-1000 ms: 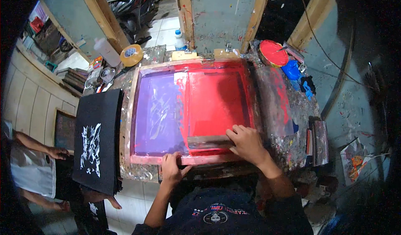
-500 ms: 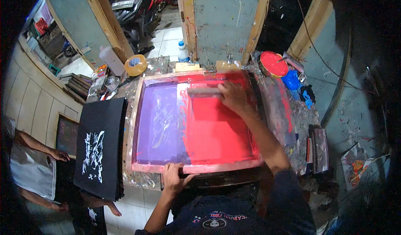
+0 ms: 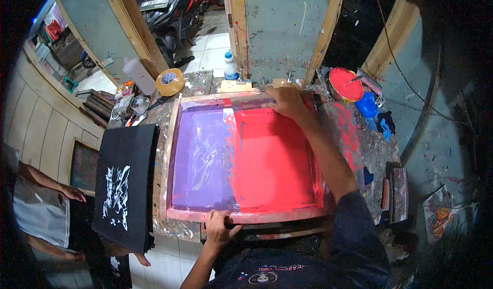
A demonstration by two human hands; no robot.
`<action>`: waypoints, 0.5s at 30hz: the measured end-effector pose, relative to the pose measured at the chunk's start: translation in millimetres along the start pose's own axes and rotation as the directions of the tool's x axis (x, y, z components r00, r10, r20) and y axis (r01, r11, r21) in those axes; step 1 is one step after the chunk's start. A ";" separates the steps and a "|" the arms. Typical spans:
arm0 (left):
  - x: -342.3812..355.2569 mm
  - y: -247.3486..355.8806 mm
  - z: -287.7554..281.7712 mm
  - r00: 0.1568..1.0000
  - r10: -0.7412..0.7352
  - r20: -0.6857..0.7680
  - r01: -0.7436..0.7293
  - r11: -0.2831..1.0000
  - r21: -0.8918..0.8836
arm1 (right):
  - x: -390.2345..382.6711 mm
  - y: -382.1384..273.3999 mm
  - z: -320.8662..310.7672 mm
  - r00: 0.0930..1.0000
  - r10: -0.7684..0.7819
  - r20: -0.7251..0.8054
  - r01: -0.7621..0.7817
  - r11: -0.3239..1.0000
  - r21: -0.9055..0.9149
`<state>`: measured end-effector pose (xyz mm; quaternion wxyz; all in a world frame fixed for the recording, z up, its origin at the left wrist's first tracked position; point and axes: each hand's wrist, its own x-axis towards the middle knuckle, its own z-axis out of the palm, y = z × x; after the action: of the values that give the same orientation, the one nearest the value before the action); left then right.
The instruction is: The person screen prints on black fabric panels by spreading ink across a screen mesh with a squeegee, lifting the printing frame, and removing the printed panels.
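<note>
A wooden screen-printing frame (image 3: 171, 178) lies on the worktable, its mesh purple at the left and coated with red ink (image 3: 277, 160) at the right. My left hand (image 3: 218, 226) is closed over the frame's near rim, with its fingers on top. At the far rim, my right hand (image 3: 288, 103) is closed around a squeegee (image 3: 251, 101), which rests along the far inner side and is partly hidden by shadow and the hand. A pale design shows through the purple mesh.
Left of the frame lies a stack of black cloth pieces (image 3: 126, 176), the top one printed white. Behind stand a tape roll (image 3: 169, 82), a plastic bottle (image 3: 230, 67) and a tub of red ink (image 3: 345, 84). Another person's hand (image 3: 74, 193) is at far left.
My right hand has moved the squeegee away from me to the far rim, leaving smooth red ink behind. My left hand stays on the near rim. The view has shifted slightly.
</note>
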<state>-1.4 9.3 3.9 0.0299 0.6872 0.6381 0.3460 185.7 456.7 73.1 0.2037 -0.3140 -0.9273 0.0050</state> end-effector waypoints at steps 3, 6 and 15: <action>-4.7 -1.9 3.0 0.999 -0.036 0.008 0.036 0.999 -0.009 | 1.6 18.3 -10.7 0.988 -0.074 0.134 0.078 0.996 -0.031; -3.5 -0.5 2.5 0.999 -0.024 0.028 0.024 1.000 0.008 | -0.3 29.1 -13.6 0.973 0.012 0.230 0.019 0.991 -0.133; -1.9 4.0 1.5 0.999 -0.021 0.027 0.021 1.000 0.018 | -54.4 -21.8 -18.7 1.000 0.003 0.017 -0.001 0.991 -0.130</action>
<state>2.9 7.5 3.8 0.0363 0.6854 0.6478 0.3306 219.3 405.2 72.8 0.1749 -0.3275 -0.9270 -0.0527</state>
